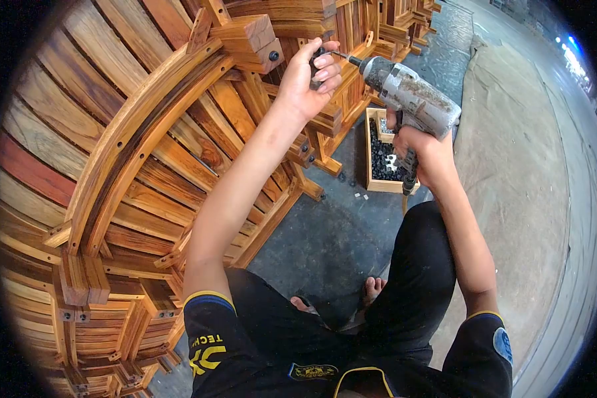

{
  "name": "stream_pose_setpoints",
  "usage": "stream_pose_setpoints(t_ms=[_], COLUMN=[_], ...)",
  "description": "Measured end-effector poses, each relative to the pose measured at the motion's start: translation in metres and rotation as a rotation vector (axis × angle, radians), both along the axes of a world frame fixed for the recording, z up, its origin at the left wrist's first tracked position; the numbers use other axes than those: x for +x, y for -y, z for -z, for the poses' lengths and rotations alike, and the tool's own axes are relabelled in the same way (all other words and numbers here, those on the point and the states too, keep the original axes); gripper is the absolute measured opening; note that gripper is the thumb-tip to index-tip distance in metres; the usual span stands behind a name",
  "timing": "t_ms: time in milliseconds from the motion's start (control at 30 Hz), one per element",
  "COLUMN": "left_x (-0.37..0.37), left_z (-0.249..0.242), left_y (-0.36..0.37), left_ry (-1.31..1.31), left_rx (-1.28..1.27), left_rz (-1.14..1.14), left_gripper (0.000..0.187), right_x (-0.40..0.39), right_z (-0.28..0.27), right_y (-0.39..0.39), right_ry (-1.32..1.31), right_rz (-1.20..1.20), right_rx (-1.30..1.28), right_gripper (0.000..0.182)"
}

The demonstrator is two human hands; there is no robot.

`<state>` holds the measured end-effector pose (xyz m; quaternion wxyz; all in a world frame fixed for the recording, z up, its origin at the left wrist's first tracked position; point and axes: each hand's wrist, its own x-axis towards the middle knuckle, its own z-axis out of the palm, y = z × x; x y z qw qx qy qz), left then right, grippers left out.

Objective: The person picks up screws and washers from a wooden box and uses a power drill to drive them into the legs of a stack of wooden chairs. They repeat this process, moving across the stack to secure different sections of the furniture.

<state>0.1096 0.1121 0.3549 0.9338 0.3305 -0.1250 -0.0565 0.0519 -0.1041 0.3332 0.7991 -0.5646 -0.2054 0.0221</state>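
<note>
My right hand (426,149) grips the handle of a worn grey impact driver (414,98), its long bit pointing left. The bit's tip reaches the fingertips of my left hand (312,83). Curled fingers of that hand hold a small black part (317,66); its exact kind is partly hidden by the fingers. Close to the left hand is the square end of a wooden leg (252,43), with a round black piece (274,56) fixed on it. Slatted wooden furniture (146,142) lies on its side along my left.
A wooden box (393,186) on the dark floor holds many small black pieces, some white ones, and a smaller compartment of bright metal bits. Small white scraps (361,196) lie beside it. A beige floor sheet (517,152) spreads on the right. More wooden furniture stands behind.
</note>
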Motion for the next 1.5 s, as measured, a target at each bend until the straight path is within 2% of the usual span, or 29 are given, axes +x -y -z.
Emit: stream_pose_setpoints(t_ms=[200, 433, 700, 1067, 1367, 1500], left_x=[0.001, 0.001, 0.008, 0.007, 0.007, 0.01], left_z=[0.0, 0.008, 0.025, 0.031, 0.023, 0.02], left_y=[-0.001, 0.002, 0.008, 0.016, 0.007, -0.002], left_ry=[-0.053, -0.155, -0.333, -0.288, -0.167, -0.207], left_rx=[-0.053, -0.058, 0.076, 0.2, 0.146, 0.015], left_rz=[0.076, 0.043, -0.041, 0.006, 0.03, 0.081], left_gripper=[0.016, 0.019, 0.013, 0.009, 0.013, 0.019], right_x=[0.002, 0.002, 0.006, 0.006, 0.006, 0.007], right_z=[0.001, 0.0, 0.003, 0.004, 0.002, 0.004], right_y=[0.0, 0.004, 0.004, 0.002, 0.006, 0.009], right_ry=[0.012, -0.007, -0.027, 0.001, -0.018, -0.006], right_rz=[0.023, 0.019, 0.032, 0.059, 0.047, 0.012], right_rx=[-0.017, -0.028, 0.002, -0.04, -0.036, -0.026], right_gripper=[0.036, 0.038, 0.037, 0.042, 0.042, 0.042])
